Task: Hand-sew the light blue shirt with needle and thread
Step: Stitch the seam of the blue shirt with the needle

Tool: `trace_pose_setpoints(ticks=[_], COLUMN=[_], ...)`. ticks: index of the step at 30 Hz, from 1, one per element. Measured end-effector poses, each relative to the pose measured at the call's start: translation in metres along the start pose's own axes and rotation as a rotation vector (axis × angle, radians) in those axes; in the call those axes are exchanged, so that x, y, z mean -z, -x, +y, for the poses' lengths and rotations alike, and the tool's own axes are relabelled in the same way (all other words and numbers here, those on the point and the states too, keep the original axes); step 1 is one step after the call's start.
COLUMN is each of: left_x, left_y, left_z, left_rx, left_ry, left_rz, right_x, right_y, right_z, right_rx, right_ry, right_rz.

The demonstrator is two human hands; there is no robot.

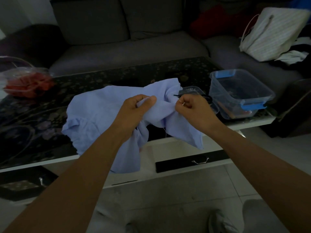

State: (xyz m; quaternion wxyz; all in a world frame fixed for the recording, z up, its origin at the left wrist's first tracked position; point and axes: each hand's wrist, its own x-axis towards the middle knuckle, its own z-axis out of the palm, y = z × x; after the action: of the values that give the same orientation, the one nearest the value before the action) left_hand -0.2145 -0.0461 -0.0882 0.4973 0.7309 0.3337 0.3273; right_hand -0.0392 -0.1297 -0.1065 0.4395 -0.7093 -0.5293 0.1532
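Your left hand (141,105) grips the shirt (104,111); your right hand (193,106), just right of that fold, pinches the needle (179,100).

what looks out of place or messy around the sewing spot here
Nothing looks damaged or spilled. The light blue shirt is bunched and hangs over the table edge, pinched by the left hand and right hand. A thread dangles below it, normal for sewing. The room is dim.

The needle is too small to make out at the right hand (193,106). The left hand's (134,110) fingertips are buried in the light blue shirt (101,111).
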Motion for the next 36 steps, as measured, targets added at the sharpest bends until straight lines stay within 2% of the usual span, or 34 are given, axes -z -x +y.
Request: trace_pose_setpoints(ticks=[5, 10, 13, 19, 27, 36], left_x=[-0.006, -0.005, -0.006, -0.006, -0.005, -0.005], left_y=[-0.001, 0.0, -0.003, -0.005, 0.003, 0.002], left_z=[0.0, 0.001, -0.001, -0.003, 0.006, 0.005], left_rx=[0.09, 0.081, 0.085, 0.071, 0.077, 0.095], left_ry=[0.034, 0.063, 0.065, 0.067, 0.138, 0.095], left_rz=[0.023, 0.004, 0.017, 0.073, 0.016, 0.018], right_x=[-0.001, 0.002, 0.001, -0.002, -0.001, -0.001], right_y=[0.001, 0.01, 0.013, 0.015, 0.015, 0.012], right_z=[0.001, -0.008, -0.008, -0.007, -0.007, -0.005], right_rx=[0.02, 0.134, 0.255, 0.328, 0.355, 0.373], right_ry=[-0.025, -0.232, -0.197, -0.13, -0.096, -0.081], right_rz=[-0.008, -0.002, -0.017, 0.0, 0.012, -0.001])
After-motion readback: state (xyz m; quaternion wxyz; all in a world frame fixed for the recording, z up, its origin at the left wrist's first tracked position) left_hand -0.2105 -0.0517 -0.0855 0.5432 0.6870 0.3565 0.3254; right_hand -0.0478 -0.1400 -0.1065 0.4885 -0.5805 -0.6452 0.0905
